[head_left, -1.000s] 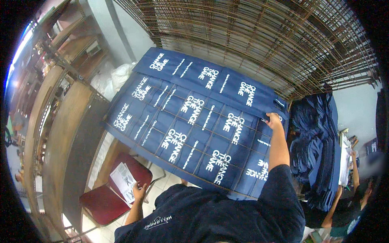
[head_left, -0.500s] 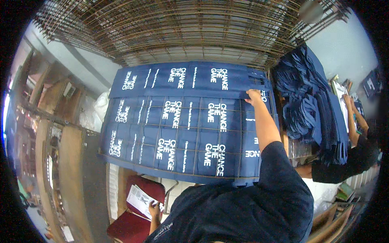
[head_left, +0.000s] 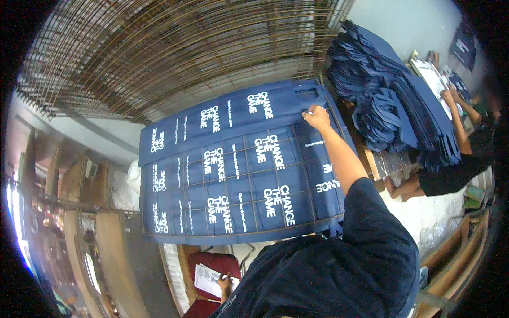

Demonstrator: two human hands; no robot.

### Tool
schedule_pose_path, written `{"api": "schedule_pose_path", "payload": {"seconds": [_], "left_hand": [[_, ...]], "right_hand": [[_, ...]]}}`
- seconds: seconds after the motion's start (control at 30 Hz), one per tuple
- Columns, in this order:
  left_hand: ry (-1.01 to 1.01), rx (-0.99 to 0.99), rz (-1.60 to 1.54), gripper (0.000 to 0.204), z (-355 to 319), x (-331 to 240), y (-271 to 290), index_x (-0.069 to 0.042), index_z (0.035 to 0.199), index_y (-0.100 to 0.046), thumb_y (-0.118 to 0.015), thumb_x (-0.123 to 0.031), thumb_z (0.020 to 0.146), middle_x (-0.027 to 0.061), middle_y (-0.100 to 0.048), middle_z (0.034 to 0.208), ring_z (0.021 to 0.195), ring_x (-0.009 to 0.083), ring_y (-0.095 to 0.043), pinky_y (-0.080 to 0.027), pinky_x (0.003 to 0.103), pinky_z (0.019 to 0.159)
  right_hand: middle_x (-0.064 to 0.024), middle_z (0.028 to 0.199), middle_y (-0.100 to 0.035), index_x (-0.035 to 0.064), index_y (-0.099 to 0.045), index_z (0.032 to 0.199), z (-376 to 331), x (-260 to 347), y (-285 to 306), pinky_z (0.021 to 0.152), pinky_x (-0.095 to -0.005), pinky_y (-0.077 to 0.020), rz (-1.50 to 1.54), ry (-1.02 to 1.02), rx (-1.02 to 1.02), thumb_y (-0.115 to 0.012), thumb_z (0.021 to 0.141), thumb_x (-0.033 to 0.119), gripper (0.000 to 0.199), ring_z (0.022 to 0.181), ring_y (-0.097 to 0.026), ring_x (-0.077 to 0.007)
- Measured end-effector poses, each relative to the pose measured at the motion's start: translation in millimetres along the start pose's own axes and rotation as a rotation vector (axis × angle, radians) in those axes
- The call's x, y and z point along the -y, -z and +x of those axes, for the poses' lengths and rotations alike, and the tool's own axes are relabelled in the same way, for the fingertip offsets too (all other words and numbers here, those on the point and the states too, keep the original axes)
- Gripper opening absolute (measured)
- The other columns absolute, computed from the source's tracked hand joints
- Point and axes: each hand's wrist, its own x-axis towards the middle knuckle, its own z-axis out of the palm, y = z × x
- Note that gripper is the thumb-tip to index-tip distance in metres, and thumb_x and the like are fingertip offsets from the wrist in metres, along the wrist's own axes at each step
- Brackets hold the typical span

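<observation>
Several dark blue fabric pieces (head_left: 238, 175) with white printed lettering lie in rows on a wire rack (head_left: 249, 233) in front of me. My right hand (head_left: 316, 116) reaches to the rack's upper right corner, its fingers pinched on the edge of the top blue piece. At the lower middle, my left hand (head_left: 225, 283) rests on a white sheet of paper (head_left: 207, 278) and holds a thin pen. The paper lies on a red seat (head_left: 212, 262). My dark blue sleeve (head_left: 339, 265) fills the lower right.
More stacked wire racks (head_left: 185, 53) hang above. A tall pile of dark blue fabric (head_left: 392, 106) stands at the right. Beyond it another person (head_left: 450, 169) sits with arms stretched over a table. Wooden shelving (head_left: 79, 212) runs along the left.
The view has swung, so the rack lies more level and the blue pile and the other person show more. My right hand stays at the rack's upper right corner; my left stays on the paper.
</observation>
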Motion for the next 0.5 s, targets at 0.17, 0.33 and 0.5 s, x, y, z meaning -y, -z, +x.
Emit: {"api": "schedule_pose_path", "payload": {"seconds": [0.17, 0.33, 0.5], "left_hand": [[-0.008, 0.159, 0.096, 0.032, 44.5, 26.6, -13.6, -0.007, 0.103, -0.049, -0.068, -0.009, 0.078, 0.0051, -0.061, 0.072, 0.052, 0.0128, -0.053, -0.037, 0.028, 0.043], [-0.022, 0.332, 0.231, 0.03, 49.7, 17.7, -71.6, -0.007, 0.102, -0.05, -0.068, -0.011, 0.078, 0.006, -0.061, 0.072, 0.054, 0.0137, -0.054, -0.039, 0.028, 0.044], [-0.058, 0.463, 0.371, 0.028, 46.5, 6.1, -122.6, -0.006, 0.102, -0.052, -0.067, -0.012, 0.079, 0.0069, -0.062, 0.072, 0.056, 0.0146, -0.055, -0.04, 0.029, 0.046]], "right_hand": [[-0.0098, 0.083, -0.066, 0.0075, -0.062, 0.1, -54.9, -61.1, 54.2, 0.061, -0.0316, -0.0489, 0.511, -0.034, 0.089, -0.068, 0.077, 0.025, 0.03, 0.068, -0.063, -0.0172], [-0.0005, 0.079, -0.06, 0.0092, -0.056, 0.108, -120.5, -155.6, 124.6, 0.048, -0.0221, -0.0377, 0.856, -0.333, -0.059, -0.063, 0.084, 0.022, 0.028, 0.058, -0.054, -0.0075], [0.001, 0.074, -0.058, 0.0126, -0.059, 0.098, -181.2, -256.8, 177.3, 0.052, -0.0252, -0.0406, 1.264, -0.581, -0.48, -0.065, 0.081, 0.025, 0.022, 0.062, -0.055, -0.0093]]}}
